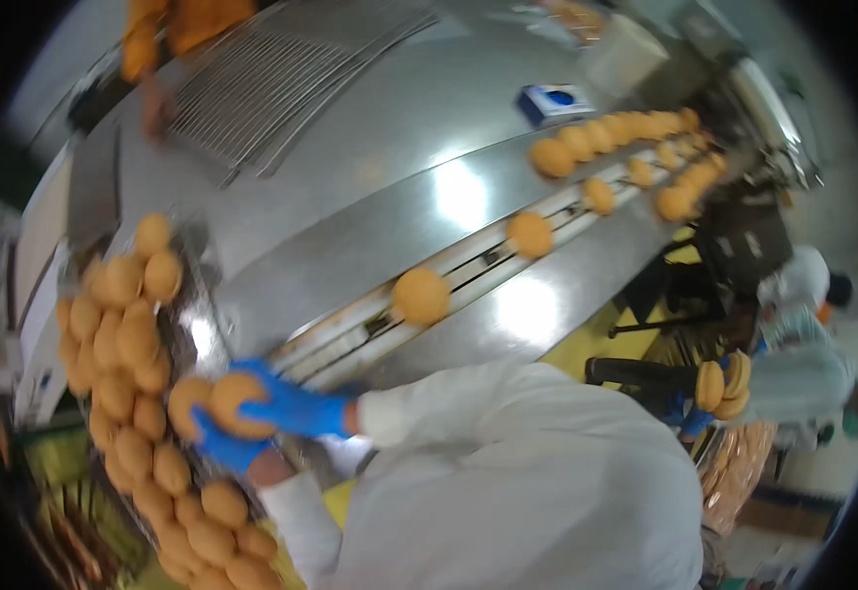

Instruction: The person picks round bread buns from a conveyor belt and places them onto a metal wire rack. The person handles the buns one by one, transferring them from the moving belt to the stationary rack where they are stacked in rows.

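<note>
Both my hands wear blue gloves and close around two round golden buns at the end of the conveyor. My left hand presses against the near side of the pair, partly under the left bun. Around the right bun curl the fingers of my right hand. The two buns touch each other, and the gloves hide part of them. Just left of my hands lies a long heap of similar buns. Single buns, the nearest a round one, sit spaced along the narrow conveyor.
Rows of buns line the conveyor's far end. A blue-and-white box stands on the steel table. Wire racks lie near a person in orange. At right, a gloved co-worker holds several buns.
</note>
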A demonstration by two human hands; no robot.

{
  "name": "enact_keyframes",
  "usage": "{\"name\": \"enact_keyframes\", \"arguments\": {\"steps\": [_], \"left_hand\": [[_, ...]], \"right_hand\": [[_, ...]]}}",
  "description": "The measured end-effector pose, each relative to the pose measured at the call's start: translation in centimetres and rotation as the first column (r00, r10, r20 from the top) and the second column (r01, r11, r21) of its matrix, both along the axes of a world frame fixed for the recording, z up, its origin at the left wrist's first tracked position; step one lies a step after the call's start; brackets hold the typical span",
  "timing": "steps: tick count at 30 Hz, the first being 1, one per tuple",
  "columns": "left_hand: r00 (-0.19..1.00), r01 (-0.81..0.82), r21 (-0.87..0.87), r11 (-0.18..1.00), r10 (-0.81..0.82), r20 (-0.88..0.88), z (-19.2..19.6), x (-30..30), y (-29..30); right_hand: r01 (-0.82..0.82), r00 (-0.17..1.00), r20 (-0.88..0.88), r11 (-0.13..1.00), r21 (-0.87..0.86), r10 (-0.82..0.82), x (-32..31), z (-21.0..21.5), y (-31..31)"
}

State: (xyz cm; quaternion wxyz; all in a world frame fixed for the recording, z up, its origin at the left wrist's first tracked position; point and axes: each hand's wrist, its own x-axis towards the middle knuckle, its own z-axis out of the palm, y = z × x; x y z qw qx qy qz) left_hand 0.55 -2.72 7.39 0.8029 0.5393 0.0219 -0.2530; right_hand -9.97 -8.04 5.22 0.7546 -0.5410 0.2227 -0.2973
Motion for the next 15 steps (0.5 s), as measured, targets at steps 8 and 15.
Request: {"name": "enact_keyframes", "arguments": {"steps": [8,15], "left_hand": [[0.981,0.129,0.106,0.986,-0.142,0.129,-3.7,-4.0,0.6],[0.735,0.436,0.428,0.792,-0.588,0.338,-10.5,-5.8,-2.2]], "right_hand": [[0.428,0.872,-0.249,0.903,-0.032,-0.422,-18.2,-2.1,-8.7],[0.301,0.592,-0.382,0.634,-0.712,-0.71,-21.8,-3.9,-10.2]]}}
